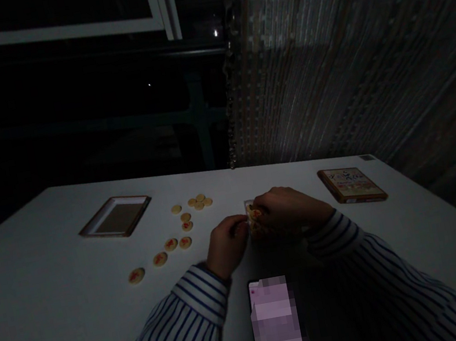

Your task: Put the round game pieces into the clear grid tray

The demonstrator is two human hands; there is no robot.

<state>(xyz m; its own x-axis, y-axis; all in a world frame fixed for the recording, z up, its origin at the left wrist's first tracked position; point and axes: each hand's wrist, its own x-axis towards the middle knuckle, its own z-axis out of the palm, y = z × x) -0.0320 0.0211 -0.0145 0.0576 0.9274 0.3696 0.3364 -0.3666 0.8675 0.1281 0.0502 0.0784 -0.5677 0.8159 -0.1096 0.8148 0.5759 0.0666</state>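
A small clear plastic container (249, 204) full of xiangqi pieces sits on the table between my hands. My left hand (229, 245) is closed, thumb and forefinger pinching the container's left edge. From the right, my right hand (290, 206) reaches over the container, its fingers curled at a xiangqi piece (256, 213) with a red mark. The right hand hides much of the container. Loose round pieces lie to the left: several show red characters, such as the nearest piece (136, 276), and others farther back, like this plain piece (176, 209), show no clear mark.
An open shallow box half (115, 217) lies at the back left of the white table (85, 337). A printed box lid (353, 184) rests at the right. Close to me is a phone (277, 326), its screen lit. A bead curtain (289, 65) hangs behind the table.
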